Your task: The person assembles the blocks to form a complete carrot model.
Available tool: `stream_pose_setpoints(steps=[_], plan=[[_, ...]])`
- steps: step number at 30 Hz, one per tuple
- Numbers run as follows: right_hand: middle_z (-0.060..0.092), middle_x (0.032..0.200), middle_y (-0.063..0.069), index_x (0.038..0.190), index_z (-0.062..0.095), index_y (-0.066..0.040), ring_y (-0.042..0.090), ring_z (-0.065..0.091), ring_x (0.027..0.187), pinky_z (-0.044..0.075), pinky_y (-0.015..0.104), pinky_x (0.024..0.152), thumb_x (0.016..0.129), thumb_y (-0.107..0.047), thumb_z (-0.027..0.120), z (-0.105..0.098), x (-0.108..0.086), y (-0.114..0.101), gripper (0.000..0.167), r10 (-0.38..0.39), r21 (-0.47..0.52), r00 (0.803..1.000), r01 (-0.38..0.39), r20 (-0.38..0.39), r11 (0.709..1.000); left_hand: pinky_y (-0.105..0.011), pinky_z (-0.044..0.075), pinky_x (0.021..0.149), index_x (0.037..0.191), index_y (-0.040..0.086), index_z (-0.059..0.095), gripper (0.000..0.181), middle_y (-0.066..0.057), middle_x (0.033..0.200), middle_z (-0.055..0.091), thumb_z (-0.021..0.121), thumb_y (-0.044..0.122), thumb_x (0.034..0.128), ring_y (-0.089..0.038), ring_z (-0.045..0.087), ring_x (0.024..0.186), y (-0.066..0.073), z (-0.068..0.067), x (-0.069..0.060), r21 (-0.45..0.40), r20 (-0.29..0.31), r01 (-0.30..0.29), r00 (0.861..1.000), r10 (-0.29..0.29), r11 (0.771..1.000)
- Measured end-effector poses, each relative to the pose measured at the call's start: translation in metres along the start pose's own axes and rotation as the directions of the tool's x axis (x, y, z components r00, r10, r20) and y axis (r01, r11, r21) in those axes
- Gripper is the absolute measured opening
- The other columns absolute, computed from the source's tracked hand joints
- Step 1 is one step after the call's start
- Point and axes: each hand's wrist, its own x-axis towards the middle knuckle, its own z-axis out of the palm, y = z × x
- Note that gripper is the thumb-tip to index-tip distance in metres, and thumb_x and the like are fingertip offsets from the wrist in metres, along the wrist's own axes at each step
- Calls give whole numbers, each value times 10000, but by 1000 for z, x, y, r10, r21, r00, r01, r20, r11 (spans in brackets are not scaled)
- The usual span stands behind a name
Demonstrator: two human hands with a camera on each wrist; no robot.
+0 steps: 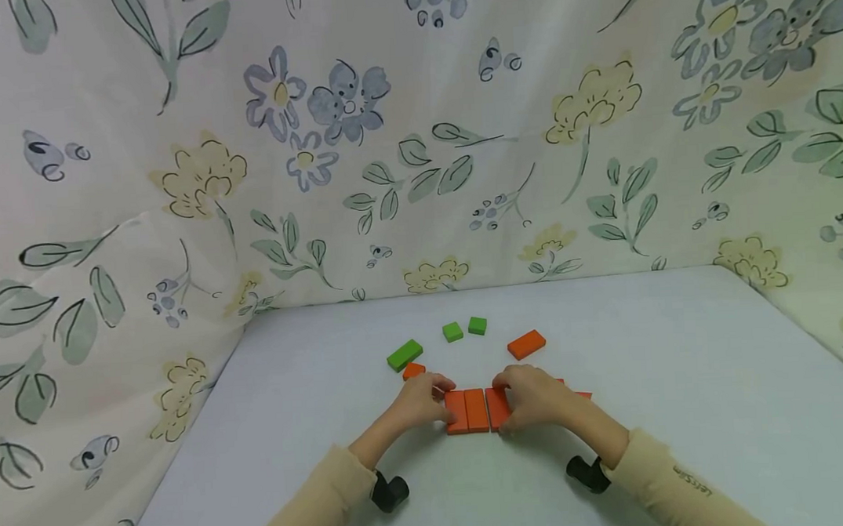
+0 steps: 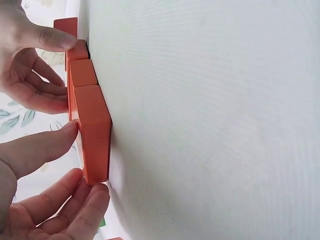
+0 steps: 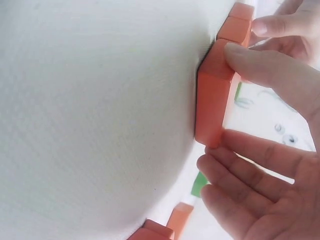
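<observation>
Three orange blocks lie side by side on the table: left [image 1: 457,422], middle [image 1: 477,411] and right [image 1: 497,409], with a thin gap before the right one. My left hand [image 1: 417,404] holds the left block between thumb and fingers. In the left wrist view, its fingertips meet the far end of that block [image 2: 95,135]. With the thumb on the near end and fingertips at the far end, my right hand [image 1: 540,397] pinches the right block, seen in the right wrist view [image 3: 212,107]. The middle block [image 3: 234,30] has no hand on it.
Beyond the hands lie a long green block [image 1: 404,355], two small green blocks [image 1: 453,331] [image 1: 477,325], an orange block [image 1: 526,344] and a small orange one [image 1: 413,369]. More orange pieces [image 1: 584,395] show partly behind my right hand. A floral cloth hangs behind the white table [image 1: 312,354].
</observation>
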Motion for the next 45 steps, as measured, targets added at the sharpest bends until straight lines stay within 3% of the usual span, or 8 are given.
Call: stream_pose_setpoints(steps=[18, 26, 37, 45], plan=[[633, 1001, 83, 1096, 659, 30, 236, 563, 905, 504, 449, 844, 683, -202, 874, 3, 2, 1, 520, 14, -8, 1000, -14, 0, 1000, -377, 520, 807, 1082, -34, 676, 368, -79, 966, 645, 807, 13, 742, -235, 607, 911, -1, 2, 0, -25, -16, 22, 1000, -22, 999], [635, 1015, 92, 1110, 657, 37, 234, 557, 900, 511, 443, 830, 681, -192, 878, 4, 2, -1, 534, 38, 19, 999, -38, 3, 999, -348, 508, 751, 1078, -59, 590, 415, -79, 922, 592, 810, 22, 735, -204, 563, 824, 2, 2, -3, -32, -44, 73, 996, -74, 997], [643, 975, 82, 1096, 670, 45, 223, 552, 883, 516, 421, 810, 674, -199, 885, 3, 0, -3, 533, 28, -13, 1000, -28, -14, 1000, -357, 505, 761, 1043, -70, 600, 365, -89, 905, 577, 794, -20, 738, -200, 534, 803, 8, 6, -4, -49, -62, 108, 992, -111, 993], [654, 991, 106, 1096, 666, 62, 244, 566, 902, 509, 437, 829, 664, -179, 889, 2, 1, -1, 542, 30, -4, 999, -30, -21, 1000, -359, 500, 761, 1062, -78, 598, 376, -90, 912, 571, 788, -31, 742, -197, 532, 805, 8, 7, -2, -65, -69, 100, 992, -105, 993]])
